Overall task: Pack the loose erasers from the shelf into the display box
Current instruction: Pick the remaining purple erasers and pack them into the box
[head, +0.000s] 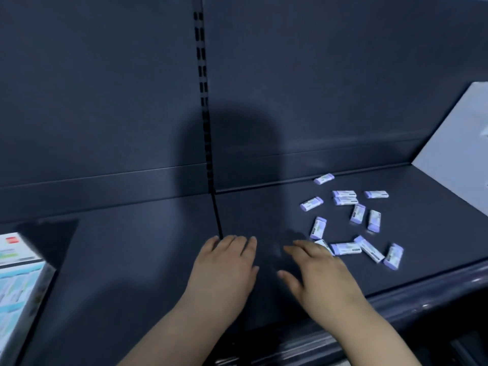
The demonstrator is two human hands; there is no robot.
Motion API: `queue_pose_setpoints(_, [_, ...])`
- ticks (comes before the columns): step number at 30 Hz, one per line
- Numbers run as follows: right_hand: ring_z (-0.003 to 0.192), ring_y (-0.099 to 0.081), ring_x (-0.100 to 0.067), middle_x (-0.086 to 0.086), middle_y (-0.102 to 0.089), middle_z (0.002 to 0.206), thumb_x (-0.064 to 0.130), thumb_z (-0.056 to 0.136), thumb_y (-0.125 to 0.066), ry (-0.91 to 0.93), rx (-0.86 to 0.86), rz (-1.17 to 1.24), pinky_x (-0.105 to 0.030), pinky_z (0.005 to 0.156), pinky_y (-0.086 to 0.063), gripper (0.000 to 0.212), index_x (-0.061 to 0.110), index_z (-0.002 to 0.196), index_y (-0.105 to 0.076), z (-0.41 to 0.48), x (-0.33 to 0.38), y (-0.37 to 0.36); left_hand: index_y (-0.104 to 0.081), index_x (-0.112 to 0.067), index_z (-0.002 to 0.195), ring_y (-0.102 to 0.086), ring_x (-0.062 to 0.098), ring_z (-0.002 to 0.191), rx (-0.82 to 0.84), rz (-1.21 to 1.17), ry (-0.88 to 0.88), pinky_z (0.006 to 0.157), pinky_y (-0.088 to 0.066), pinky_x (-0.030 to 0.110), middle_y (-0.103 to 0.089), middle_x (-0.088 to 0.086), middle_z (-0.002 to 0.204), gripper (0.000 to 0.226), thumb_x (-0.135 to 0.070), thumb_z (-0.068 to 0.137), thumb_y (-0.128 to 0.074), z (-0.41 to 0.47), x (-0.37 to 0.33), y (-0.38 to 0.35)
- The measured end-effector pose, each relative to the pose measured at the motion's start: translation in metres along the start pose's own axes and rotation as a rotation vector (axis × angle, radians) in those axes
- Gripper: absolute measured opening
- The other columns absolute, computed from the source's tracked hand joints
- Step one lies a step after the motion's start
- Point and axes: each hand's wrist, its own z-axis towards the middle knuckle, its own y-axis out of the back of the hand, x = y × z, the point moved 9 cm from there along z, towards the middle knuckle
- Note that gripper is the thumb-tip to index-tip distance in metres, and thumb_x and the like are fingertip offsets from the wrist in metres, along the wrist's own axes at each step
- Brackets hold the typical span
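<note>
The left hand (224, 268) is held palm-down, fingers straight and close together, holding nothing; the right hand (319, 273) is likewise flat, fingers straight and slightly spread, empty. The loose erasers (357, 213), small rectangular pale-lilac blocks in white printed sleeves, lie scattered just beyond and to the right of the right fingertips; the nearest is partly hidden by those fingers, and whether they touch it cannot be told. The display box (18, 281), glossy white-and-blue printed card, stands well to the left of the left fingers. Everything sits on a smooth matt dark shelf (132, 260) with a rounded front rail (422, 299), backed by a dark panel (317, 88), a slotted upright (202, 75) and a pale side panel (454, 143)
</note>
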Motion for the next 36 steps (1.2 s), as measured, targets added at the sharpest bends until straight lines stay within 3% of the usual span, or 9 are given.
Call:
queue_pose_setpoints(2, [0.138,-0.027,-0.014,0.009,-0.032,0.148,0.050,0.092,-0.043,0.006,-0.007,-0.010,-0.029,0.110,-0.025,0.053,0.030,0.140,-0.036,0.000,-0.020,0.001,-0.065,-0.016,0.118,-0.064,0.017,0.102,0.015,0.011,-0.001,0.091,-0.048,0.038,-0.068,-0.002,0.109,0.054,-0.042,0.072,-0.075,0.008,-0.017,-0.009])
queue_pose_setpoints(6, [0.135,-0.032,-0.013,0.011,-0.036,0.146,0.049,0.090,-0.048,0.015,-0.033,0.002,-0.029,0.107,-0.030,0.052,0.030,0.138,-0.040,0.006,-0.078,0.012,-0.075,-0.016,0.093,-0.069,0.016,0.079,0.001,0.000,-0.003,0.074,-0.055,0.035,-0.072,-0.003,0.085,0.056,-0.043,0.046,-0.088,0.037,-0.063,-0.028])
queue_pose_setpoints(11, [0.134,-0.033,-0.012,0.013,-0.036,0.145,0.049,0.090,-0.048,0.034,-0.002,-0.018,-0.030,0.104,-0.033,0.050,0.031,0.137,-0.042,0.022,-0.167,0.033,-0.076,-0.019,0.087,-0.067,0.015,0.071,-0.061,-0.064,0.028,0.068,-0.053,0.026,-0.069,-0.006,0.078,0.037,-0.038,0.056,-0.075,0.080,-0.124,-0.038])
queue_pose_setpoints(16, [0.121,-0.044,-0.011,0.014,-0.049,0.128,0.055,0.080,-0.059,0.085,0.087,0.006,-0.027,0.097,-0.039,0.055,0.038,0.131,-0.046,0.032,-0.221,0.040,-0.075,-0.024,0.089,-0.067,0.011,0.077,0.022,-0.143,0.067,0.068,-0.052,0.023,-0.069,-0.011,0.083,0.056,-0.055,0.043,-0.084,0.106,-0.166,-0.057])
queue_pose_setpoints(22, [0.118,-0.042,-0.011,0.012,-0.044,0.123,0.067,0.064,-0.065,0.176,0.238,0.000,-0.025,0.094,-0.039,0.077,0.036,0.129,-0.037,0.035,-0.238,0.031,-0.076,-0.025,0.086,-0.066,0.012,0.078,0.102,-0.128,0.175,0.073,-0.046,0.026,-0.068,-0.011,0.081,0.056,-0.061,0.062,-0.041,0.121,-0.193,-0.064])
queue_pose_setpoints(25, [0.116,-0.042,-0.009,0.013,-0.043,0.122,0.065,0.064,-0.067,0.224,0.238,0.057,-0.024,0.092,-0.039,0.076,0.035,0.127,-0.036,0.034,-0.230,0.024,-0.076,-0.027,0.079,-0.065,0.011,0.076,0.201,-0.098,0.212,0.067,-0.050,0.026,-0.068,-0.013,0.079,0.054,-0.064,0.059,-0.044,0.123,-0.194,-0.066])
queue_pose_setpoints(28, [0.110,-0.041,-0.006,0.016,-0.042,0.115,0.056,0.068,-0.070,0.257,0.226,0.159,-0.020,0.089,-0.038,0.065,0.037,0.121,-0.037,0.036,-0.228,0.020,-0.069,-0.028,0.107,-0.058,0.013,0.103,0.262,-0.074,0.242,0.085,-0.044,0.031,-0.064,-0.011,0.106,0.058,-0.068,0.067,-0.056,0.126,-0.196,-0.060])
queue_pose_setpoints(30, [0.107,-0.042,-0.004,0.019,-0.042,0.110,0.047,0.072,-0.069,0.290,0.206,0.220,-0.016,0.087,-0.036,0.055,0.038,0.117,-0.040,0.038,-0.230,0.023,-0.043,-0.026,0.138,-0.033,0.016,0.130,0.259,-0.055,0.237,0.103,-0.023,0.033,-0.044,-0.007,0.136,0.065,-0.061,0.083,-0.049,0.125,-0.196,-0.062])
queue_pose_setpoints(36, [0.097,-0.051,0.003,0.019,-0.057,0.096,0.032,0.070,-0.076,0.281,0.183,0.498,-0.008,0.078,-0.038,0.036,0.035,0.093,-0.049,0.049,-0.244,0.036,-0.029,-0.029,0.141,-0.023,0.014,0.132,0.242,-0.066,0.295,0.104,-0.014,0.029,-0.034,-0.009,0.139,0.065,-0.057,0.085,-0.046,0.124,-0.195,-0.067])
